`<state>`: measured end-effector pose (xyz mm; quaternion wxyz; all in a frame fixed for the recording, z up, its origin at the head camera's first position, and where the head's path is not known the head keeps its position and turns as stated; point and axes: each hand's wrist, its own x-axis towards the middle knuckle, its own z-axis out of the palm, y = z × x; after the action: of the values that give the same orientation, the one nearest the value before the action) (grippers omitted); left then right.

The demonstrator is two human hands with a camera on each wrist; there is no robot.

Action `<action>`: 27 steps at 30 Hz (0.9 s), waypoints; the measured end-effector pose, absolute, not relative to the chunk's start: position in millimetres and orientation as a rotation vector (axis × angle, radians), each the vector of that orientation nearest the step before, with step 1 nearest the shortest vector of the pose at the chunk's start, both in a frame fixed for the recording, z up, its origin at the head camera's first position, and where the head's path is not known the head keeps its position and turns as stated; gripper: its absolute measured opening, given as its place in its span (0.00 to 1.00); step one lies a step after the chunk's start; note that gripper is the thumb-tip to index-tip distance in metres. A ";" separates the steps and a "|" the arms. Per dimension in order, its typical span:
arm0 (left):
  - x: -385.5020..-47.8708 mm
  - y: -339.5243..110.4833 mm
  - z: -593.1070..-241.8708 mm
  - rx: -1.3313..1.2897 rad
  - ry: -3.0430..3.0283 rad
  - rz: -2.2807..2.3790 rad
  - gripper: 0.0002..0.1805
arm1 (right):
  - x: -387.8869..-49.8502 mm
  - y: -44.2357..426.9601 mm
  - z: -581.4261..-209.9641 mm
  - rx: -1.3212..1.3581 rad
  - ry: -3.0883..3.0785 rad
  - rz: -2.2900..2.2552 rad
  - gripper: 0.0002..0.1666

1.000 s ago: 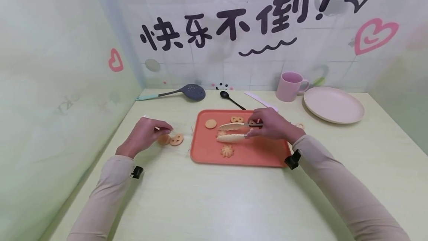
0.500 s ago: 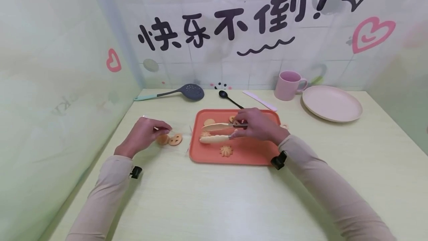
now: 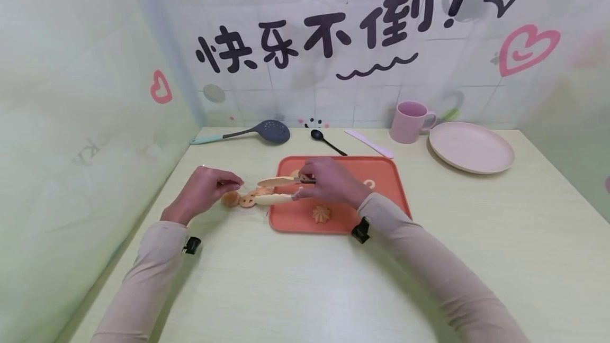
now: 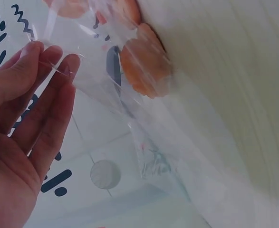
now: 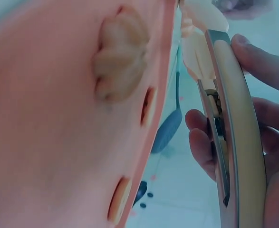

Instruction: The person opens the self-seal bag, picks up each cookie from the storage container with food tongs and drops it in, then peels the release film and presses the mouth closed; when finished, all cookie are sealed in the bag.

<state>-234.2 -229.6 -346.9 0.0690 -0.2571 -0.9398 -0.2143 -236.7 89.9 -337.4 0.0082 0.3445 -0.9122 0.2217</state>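
Observation:
My left hand [image 3: 202, 193] pinches the edge of a clear plastic bag [image 4: 96, 90] at the left of the table. Several cookies, among them a button-shaped one [image 3: 248, 200], lie in or under the see-through film. My right hand [image 3: 331, 181] grips a pair of tongs [image 5: 244, 123] with cream tips. Between the tips, a flower-shaped cookie [image 3: 264, 191] is held over the bag side of the tray. On the orange tray [image 3: 386, 173] lie another flower-shaped cookie [image 3: 321, 214] and a ring-shaped one [image 3: 369, 184]. My right hand partly hides a round cookie there.
Behind the tray lie a skimmer [image 3: 271, 132], a black spoon [image 3: 328, 142] and a pink knife [image 3: 369, 143]. A pink mug [image 3: 410, 122] and a pink plate [image 3: 472, 147] stand at the back right. A wall closes the left side.
My right hand has moved left with the tongs, carrying the flower-shaped cookie from the tray to beside the bag. The ring-shaped cookie has come into view. My left hand has stayed nearly still.

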 end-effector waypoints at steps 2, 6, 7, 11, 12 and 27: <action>-233.6 -229.4 -346.9 -0.775 -2.830 -0.652 0.10 | -236.1 83.0 -337.3 1.087 -2.851 0.690 0.22; -232.7 -228.6 -345.4 -0.794 -2.812 -0.656 0.10 | -235.6 70.6 -337.2 1.083 -2.878 0.696 0.21; -232.6 -228.2 -344.9 -0.800 -2.804 -0.655 0.10 | -236.0 67.6 -337.6 1.072 -2.886 0.701 0.20; -232.2 -226.2 -343.5 -0.815 -2.768 -0.673 0.10 | -238.9 56.1 -341.5 1.047 -2.891 0.749 0.20; -232.1 -225.6 -343.5 -0.816 -2.758 -0.681 0.10 | -239.6 53.5 -342.7 1.047 -2.885 0.767 0.22; -235.4 -221.8 -344.0 -0.876 -2.643 -0.680 0.09 | -246.3 24.6 -353.7 1.023 -2.868 0.669 0.24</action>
<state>-235.4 -221.8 -344.0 0.1374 -0.3027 -0.9134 -0.2349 -246.3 24.6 -353.7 0.0121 0.3280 -0.9199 0.2146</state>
